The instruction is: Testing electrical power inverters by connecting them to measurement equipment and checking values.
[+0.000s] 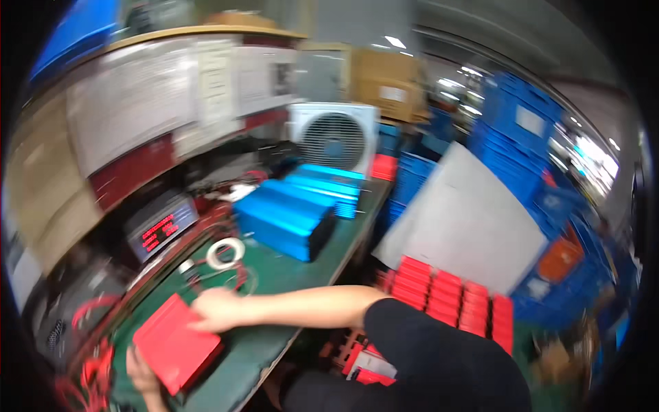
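Note:
A red box-shaped metal case [177, 343] is on the green workbench at the near left, smeared by motion. My left hand [142, 371] holds its left side, with the fingers partly hidden by the case. Reaching across from the right, my right hand [215, 309] grips the case at its far right edge, the fingers bent over the top. Just beyond that hand lie a white cable ring [225, 254] and some thin leads. Two blue ribbed metal cases [283, 218] stand farther back on the bench.
A meter with red digits [161, 230] stands at the bench's back left. Red cables [96, 374] lie at near left. A white-framed fan [334, 141] stands at the far end. Stacked red cases [446, 295], a grey-white board [467, 220] and blue crates [515, 130] are to the right.

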Demonstrator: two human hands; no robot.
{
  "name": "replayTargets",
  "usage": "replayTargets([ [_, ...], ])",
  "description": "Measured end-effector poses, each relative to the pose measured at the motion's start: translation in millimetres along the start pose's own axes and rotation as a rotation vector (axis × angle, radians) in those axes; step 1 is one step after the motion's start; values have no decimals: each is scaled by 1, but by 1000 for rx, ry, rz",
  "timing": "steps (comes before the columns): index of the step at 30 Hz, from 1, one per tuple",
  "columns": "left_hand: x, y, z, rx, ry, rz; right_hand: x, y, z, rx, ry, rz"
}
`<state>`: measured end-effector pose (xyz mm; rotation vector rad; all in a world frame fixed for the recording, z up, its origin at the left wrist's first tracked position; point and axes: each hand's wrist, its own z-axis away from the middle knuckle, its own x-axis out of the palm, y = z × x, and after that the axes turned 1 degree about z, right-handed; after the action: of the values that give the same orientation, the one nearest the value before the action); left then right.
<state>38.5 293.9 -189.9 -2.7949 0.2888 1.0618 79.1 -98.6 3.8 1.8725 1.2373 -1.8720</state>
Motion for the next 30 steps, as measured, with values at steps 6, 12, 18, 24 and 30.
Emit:
replayTargets([
  [6,-102,93,-101,-505,-301,454,41,22,-6,-235,478,-754],
  [12,-97,84,-94,-683,-328,695,39,26,-22,-192,732,-673],
  [18,-69,51,-59,-751,-301,469,49,26,-20,-248,605,-703],
  [24,-96,114,-119,-845,-230,713,65,29,-24,-211,534,-779],
  [30,-86,101,-115,-711,-250,540,72,26,-33,-224,549,-824],
])
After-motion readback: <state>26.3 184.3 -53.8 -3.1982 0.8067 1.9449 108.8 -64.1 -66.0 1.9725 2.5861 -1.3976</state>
